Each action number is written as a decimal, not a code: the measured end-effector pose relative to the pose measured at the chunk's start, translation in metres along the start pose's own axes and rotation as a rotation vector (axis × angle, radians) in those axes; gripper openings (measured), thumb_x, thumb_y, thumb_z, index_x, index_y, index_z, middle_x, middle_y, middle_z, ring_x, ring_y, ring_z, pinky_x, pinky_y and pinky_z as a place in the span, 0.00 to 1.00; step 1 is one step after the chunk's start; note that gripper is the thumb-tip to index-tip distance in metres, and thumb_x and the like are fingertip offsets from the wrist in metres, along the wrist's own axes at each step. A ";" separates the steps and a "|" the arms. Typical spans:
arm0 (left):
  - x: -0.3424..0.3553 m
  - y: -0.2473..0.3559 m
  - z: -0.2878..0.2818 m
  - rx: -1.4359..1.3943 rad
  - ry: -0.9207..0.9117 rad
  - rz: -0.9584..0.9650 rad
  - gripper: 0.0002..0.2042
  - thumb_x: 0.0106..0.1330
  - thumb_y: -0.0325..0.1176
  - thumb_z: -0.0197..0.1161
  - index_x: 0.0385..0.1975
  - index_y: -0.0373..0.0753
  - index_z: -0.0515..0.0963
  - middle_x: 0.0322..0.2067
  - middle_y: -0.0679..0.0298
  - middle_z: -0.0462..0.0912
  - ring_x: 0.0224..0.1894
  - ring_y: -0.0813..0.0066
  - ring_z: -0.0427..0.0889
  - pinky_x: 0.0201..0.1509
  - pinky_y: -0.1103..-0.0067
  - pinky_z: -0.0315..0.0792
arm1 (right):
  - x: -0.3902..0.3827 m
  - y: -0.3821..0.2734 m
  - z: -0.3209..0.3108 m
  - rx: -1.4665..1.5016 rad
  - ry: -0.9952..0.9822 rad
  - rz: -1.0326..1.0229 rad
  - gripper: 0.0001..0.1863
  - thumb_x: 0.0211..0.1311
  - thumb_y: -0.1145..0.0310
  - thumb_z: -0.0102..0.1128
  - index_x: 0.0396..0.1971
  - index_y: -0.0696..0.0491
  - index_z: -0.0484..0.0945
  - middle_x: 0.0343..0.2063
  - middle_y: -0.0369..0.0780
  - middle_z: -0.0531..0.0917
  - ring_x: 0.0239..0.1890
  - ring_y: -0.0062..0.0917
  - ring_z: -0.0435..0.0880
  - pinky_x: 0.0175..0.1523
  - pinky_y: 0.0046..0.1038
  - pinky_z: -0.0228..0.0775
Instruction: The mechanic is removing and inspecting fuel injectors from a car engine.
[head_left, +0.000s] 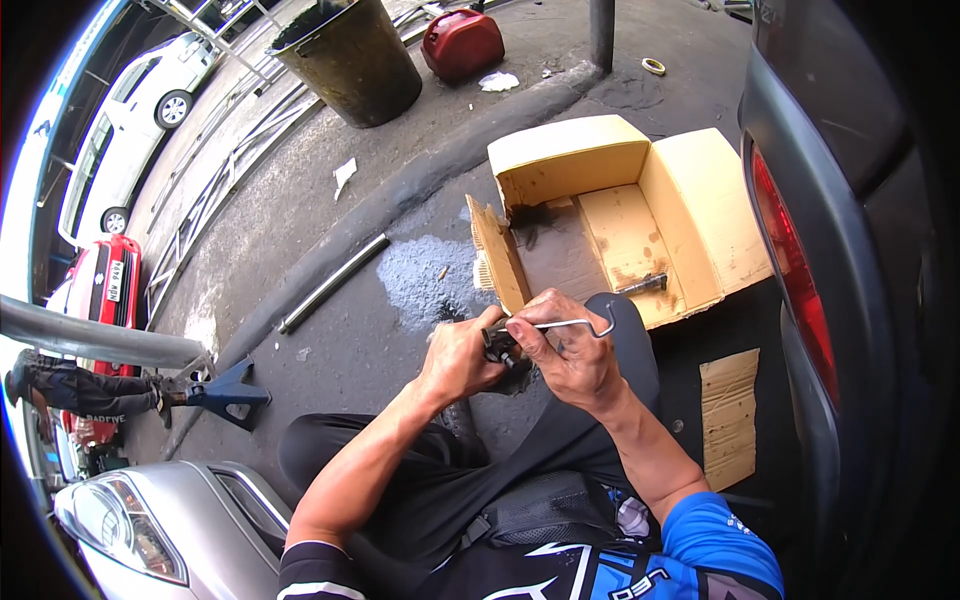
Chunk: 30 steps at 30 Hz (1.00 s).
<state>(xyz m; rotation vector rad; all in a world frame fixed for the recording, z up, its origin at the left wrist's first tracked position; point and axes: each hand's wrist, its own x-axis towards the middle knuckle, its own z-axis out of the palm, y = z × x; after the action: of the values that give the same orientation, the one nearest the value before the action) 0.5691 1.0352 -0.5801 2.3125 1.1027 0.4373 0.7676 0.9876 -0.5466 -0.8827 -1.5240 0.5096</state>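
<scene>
My left hand (462,358) is closed around a dark, greasy metal part (497,347) in front of my knees. Much of that part is hidden by my fingers. My right hand (578,362) pinches a thin, bent metal rod (565,324) between thumb and fingers. The rod's hooked end curves out past the right hand, while its other end reaches toward the dark part. Just beyond my hands lies an open cardboard box (705,215) with oil stains inside. A dark cylindrical part (643,285) rests in it.
A metal pipe (333,284) lies by grey powder (430,283). Flat cardboard (729,420) is at right, beside a dark vehicle (860,300). A silver car (215,515), blue jack stand (232,393) and another person (95,388) are left. Behind stand a bucket (360,75) and red jerrycan (462,46).
</scene>
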 end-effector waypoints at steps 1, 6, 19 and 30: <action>0.000 -0.001 0.000 0.005 0.005 0.011 0.20 0.55 0.34 0.75 0.43 0.41 0.72 0.25 0.50 0.84 0.32 0.44 0.86 0.34 0.56 0.77 | 0.000 0.000 0.000 -0.020 0.005 -0.031 0.03 0.70 0.77 0.68 0.38 0.60 0.82 0.30 0.43 0.84 0.29 0.29 0.85 0.35 0.29 0.76; -0.001 -0.004 0.003 0.018 0.013 0.020 0.20 0.55 0.34 0.74 0.43 0.41 0.72 0.24 0.50 0.83 0.31 0.44 0.86 0.33 0.56 0.77 | 0.001 -0.003 0.000 -0.092 -0.032 -0.043 0.04 0.69 0.76 0.68 0.38 0.58 0.81 0.31 0.43 0.84 0.31 0.35 0.85 0.36 0.34 0.77; 0.000 -0.010 -0.002 0.172 -0.038 0.006 0.20 0.55 0.33 0.74 0.46 0.41 0.74 0.25 0.52 0.86 0.32 0.47 0.88 0.35 0.58 0.79 | 0.007 0.005 -0.008 -0.066 -0.182 -0.138 0.04 0.67 0.78 0.68 0.33 0.58 0.80 0.30 0.43 0.83 0.33 0.36 0.83 0.38 0.33 0.76; 0.009 -0.015 -0.008 -0.074 0.138 0.011 0.13 0.62 0.34 0.74 0.41 0.41 0.77 0.26 0.55 0.87 0.29 0.49 0.89 0.31 0.62 0.80 | 0.004 0.003 -0.014 0.066 0.016 0.137 0.07 0.70 0.78 0.64 0.45 0.58 0.85 0.34 0.45 0.86 0.39 0.37 0.87 0.47 0.34 0.79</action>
<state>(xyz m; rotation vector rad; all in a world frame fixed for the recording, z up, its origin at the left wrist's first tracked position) 0.5614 1.0526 -0.5818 2.2526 1.1188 0.6401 0.7820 0.9898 -0.5437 -0.9413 -1.4310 0.6476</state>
